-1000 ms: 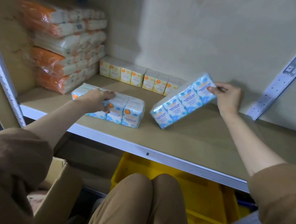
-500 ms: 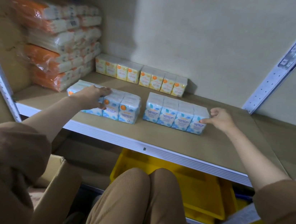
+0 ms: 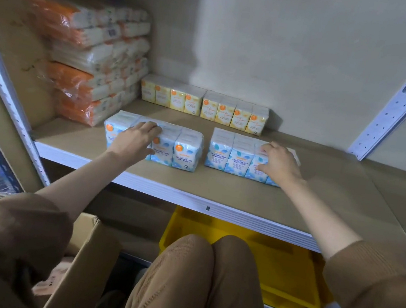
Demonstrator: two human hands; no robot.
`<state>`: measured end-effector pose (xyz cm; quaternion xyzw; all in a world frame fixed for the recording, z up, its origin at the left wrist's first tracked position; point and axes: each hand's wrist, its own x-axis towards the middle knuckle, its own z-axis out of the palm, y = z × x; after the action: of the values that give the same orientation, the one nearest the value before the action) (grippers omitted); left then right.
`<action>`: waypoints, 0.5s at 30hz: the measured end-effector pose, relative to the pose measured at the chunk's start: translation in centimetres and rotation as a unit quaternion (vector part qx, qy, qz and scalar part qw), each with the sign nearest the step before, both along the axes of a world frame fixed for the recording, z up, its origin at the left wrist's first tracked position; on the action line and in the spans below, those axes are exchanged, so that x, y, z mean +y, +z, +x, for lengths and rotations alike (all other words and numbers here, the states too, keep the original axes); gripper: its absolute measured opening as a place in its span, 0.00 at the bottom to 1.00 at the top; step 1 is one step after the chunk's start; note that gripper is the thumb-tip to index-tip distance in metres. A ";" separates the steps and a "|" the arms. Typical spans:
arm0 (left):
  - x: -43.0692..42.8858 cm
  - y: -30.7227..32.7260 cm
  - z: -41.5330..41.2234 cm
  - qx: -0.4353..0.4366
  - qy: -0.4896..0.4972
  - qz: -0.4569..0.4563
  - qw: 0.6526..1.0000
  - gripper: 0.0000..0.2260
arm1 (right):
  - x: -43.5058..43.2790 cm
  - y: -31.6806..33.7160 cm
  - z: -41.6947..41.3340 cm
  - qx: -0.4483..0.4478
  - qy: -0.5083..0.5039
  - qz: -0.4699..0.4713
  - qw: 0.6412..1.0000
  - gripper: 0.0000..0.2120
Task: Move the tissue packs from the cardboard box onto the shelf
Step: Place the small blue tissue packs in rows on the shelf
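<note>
Two blue-and-white tissue packs stand side by side near the front of the shelf (image 3: 333,197). My left hand (image 3: 134,141) grips the left blue pack (image 3: 186,151), fingers over its top and thumb on its front face. My right hand (image 3: 279,164) holds the right blue pack (image 3: 227,154) at its right end the same way. A small gap separates the two packs. The cardboard box (image 3: 91,255) sits at the lower left, beside my knees; its inside is mostly hidden by my left sleeve.
A row of yellow tissue packs (image 3: 203,104) lines the back wall. Orange-and-white bundles (image 3: 92,61) are stacked in the back left corner. Perforated metal uprights (image 3: 397,102) frame the shelf. Yellow bins (image 3: 284,273) sit under the shelf. Bare board lies right of the packs.
The right blue pack went from tilted in the air to standing on the shelf. My right hand shifted from the pack's end onto its top and front. My left hand stayed on the left pack.
</note>
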<state>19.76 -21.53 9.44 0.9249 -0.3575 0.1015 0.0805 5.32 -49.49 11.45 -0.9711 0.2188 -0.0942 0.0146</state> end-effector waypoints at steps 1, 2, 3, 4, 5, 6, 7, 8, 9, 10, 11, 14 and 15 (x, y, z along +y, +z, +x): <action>-0.2 0.0 0.4 0.003 0.003 -0.001 1.000 0.24 | 0.1 0.1 0.2 0.000 0.001 0.000 1.000 0.23; -0.5 0.0 0.8 0.008 0.007 -0.004 1.000 0.23 | 0.1 0.1 0.4 -0.001 0.002 0.001 1.000 0.23; -0.8 -0.1 1.4 0.013 0.010 -0.009 1.000 0.23 | 0.1 0.1 0.6 -0.003 0.002 0.002 1.000 0.23; -1.0 -0.2 2.0 0.019 0.011 -0.016 1.000 0.23 | 0.1 0.1 0.9 -0.007 0.001 0.005 1.000 0.23; -1.3 -0.3 2.7 0.023 0.012 -0.023 0.999 0.24 | 0.2 0.1 1.2 -0.011 -0.001 0.008 1.000 0.24; -1.6 -0.4 3.4 0.026 0.012 -0.030 0.999 0.24 | 0.2 0.1 1.6 -0.015 -0.004 0.014 1.000 0.24; -1.9 -0.5 4.1 0.028 0.012 -0.037 0.999 0.25 | 0.2 0.1 2.0 -0.019 -0.004 0.020 1.000 0.24; -2.2 -0.5 4.7 0.032 0.012 -0.045 0.998 0.25 | 0.2 0.0 2.4 -0.021 -0.004 0.026 0.999 0.24; -2.5 -0.5 5.4 0.035 0.011 -0.051 0.998 0.25 | 0.2 0.0 3.0 -0.023 -0.004 0.031 0.999 0.24; -2.9 -0.5 6.0 0.037 0.011 -0.058 0.998 0.25 | 0.2 0.0 3.6 -0.025 -0.005 0.036 0.999 0.24; -3.2 -0.5 6.6 0.039 0.012 -0.064 0.997 0.24 | 0.1 -0.1 4.2 -0.027 -0.005 0.038 0.999 0.24; -4.2 -0.6 8.4 0.043 0.016 -0.080 0.996 0.24 | -0.2 -0.3 6.3 -0.032 -0.014 0.040 0.999 0.23; -4.6 -0.6 9.1 0.044 0.018 -0.083 0.995 0.24 | -0.3 -0.3 7.0 -0.034 -0.016 0.041 0.998 0.23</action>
<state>28.81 -26.08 8.84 0.9248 -0.3274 0.0916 0.1708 12.31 -49.74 11.12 -0.9622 0.2376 -0.1188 0.0601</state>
